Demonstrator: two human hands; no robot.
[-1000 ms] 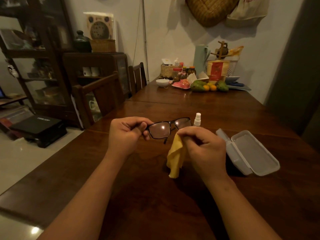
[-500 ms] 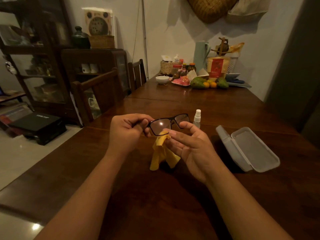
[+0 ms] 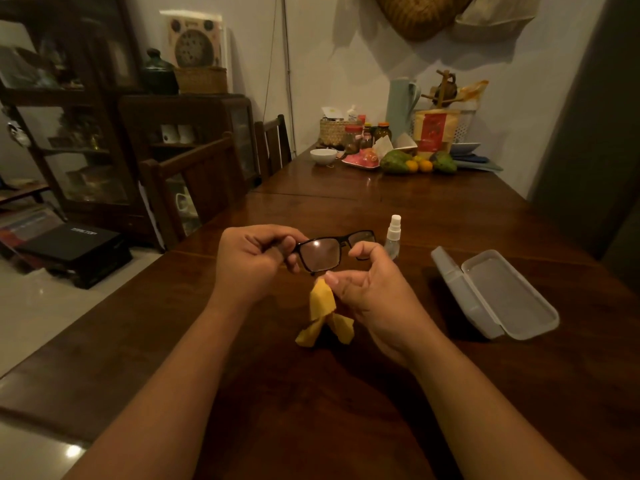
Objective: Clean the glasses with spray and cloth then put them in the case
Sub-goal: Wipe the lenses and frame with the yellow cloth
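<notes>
Black-framed glasses (image 3: 320,251) are held above the dark wooden table (image 3: 346,393), lenses facing me. My left hand (image 3: 252,263) grips them at their left end. My right hand (image 3: 372,299) is palm-up just below and right of the lenses, its fingertips pinching a yellow cloth (image 3: 323,315) that hangs down to the table. A small clear spray bottle (image 3: 393,237) with a white top stands upright behind my right hand. To the right lies a pale plastic glasses case (image 3: 495,294), lid open.
The table's far end holds a white bowl (image 3: 323,156), a pink plate, fruit (image 3: 396,161), jars, a woven basket and a pale jug (image 3: 401,105). Two wooden chairs (image 3: 194,188) stand along the left edge. A dark cabinet stands behind them, a black box (image 3: 74,249) on the floor.
My right hand has turned from palm-down to palm-up and dropped below the lenses. The yellow cloth now hangs lower and touches the table. My left hand keeps its hold on the glasses.
</notes>
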